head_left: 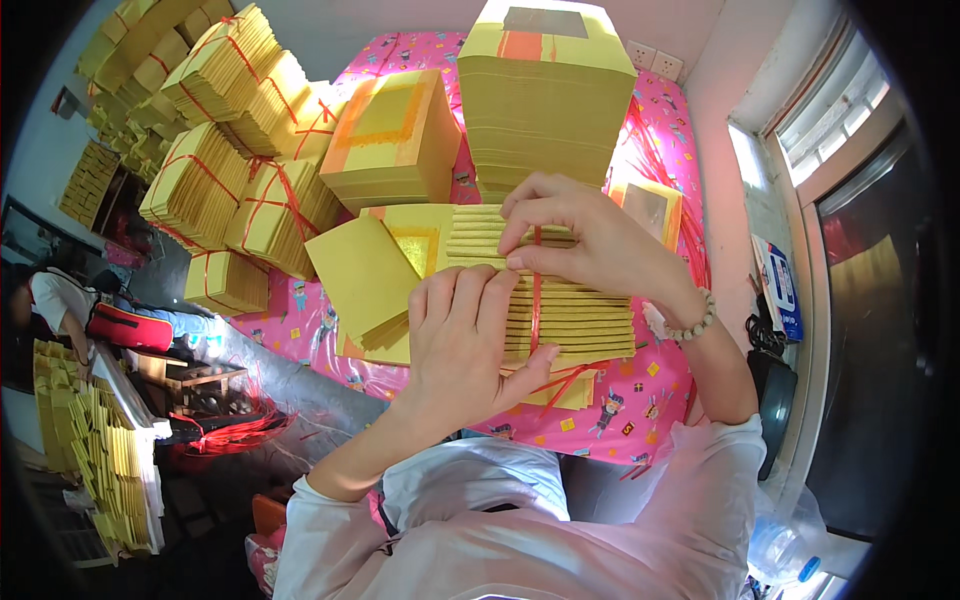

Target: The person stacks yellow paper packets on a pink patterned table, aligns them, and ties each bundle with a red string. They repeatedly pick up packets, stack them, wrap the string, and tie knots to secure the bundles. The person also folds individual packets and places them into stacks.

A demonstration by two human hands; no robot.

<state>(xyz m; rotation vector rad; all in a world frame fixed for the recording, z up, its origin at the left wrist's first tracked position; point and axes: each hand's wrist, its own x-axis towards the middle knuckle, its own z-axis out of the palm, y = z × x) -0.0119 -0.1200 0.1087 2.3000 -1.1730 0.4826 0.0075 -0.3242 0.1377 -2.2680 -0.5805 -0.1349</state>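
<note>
A bundle of folded yellow paper packets point(590, 325) lies in front of me on the pink table, its fold edges facing up. A red plastic string point(536, 305) crosses its middle. My left hand point(455, 335) grips the near left part of the bundle, fingers on top and thumb at the near edge. My right hand point(585, 235) is closed in a pinch at the far side, thumb and fingers around the string. More red string lies at the near edge, by the left thumb. A loose yellow packet point(365, 275) sits tilted just left of my left hand.
A tall stack of yellow sheets point(545, 120) and a shorter stack point(385, 150) stand behind the bundle. Tied bundles point(215, 185) are piled at the left. Red strings point(690, 220) hang along the table's right side. A person point(65, 300) sits at the far left near more packets.
</note>
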